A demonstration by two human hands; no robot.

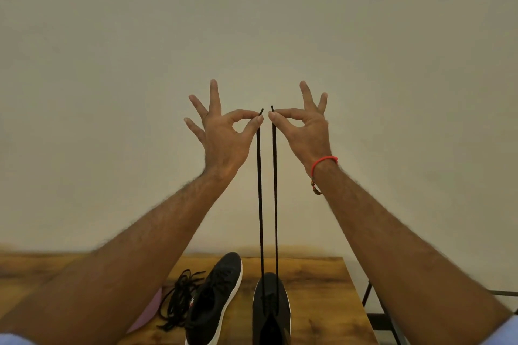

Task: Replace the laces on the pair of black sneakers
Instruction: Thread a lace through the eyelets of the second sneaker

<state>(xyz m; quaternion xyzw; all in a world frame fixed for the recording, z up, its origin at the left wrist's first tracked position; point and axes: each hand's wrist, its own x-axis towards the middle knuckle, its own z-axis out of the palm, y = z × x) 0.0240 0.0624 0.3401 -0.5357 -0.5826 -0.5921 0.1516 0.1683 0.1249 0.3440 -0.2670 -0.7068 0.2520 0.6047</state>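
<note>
Nearest, at 6 o'clock, one black sneaker point(271, 308) stands on the table point(322, 288), its lace point(259, 190) rising in two taut strands. Left hand point(221, 131) and right hand point(304, 127) each pinch a tip between thumb and forefinger (other fingers spread). At 7 o'clock lies the other sneaker point(214, 297) beside a loose lace point(179, 297).

Single head-worn wide view, facing forward toward a plain wall point(252, 22), hands raised mid-frame at arm's length; table point(322, 288) below the hands along the bottom edge.
</note>
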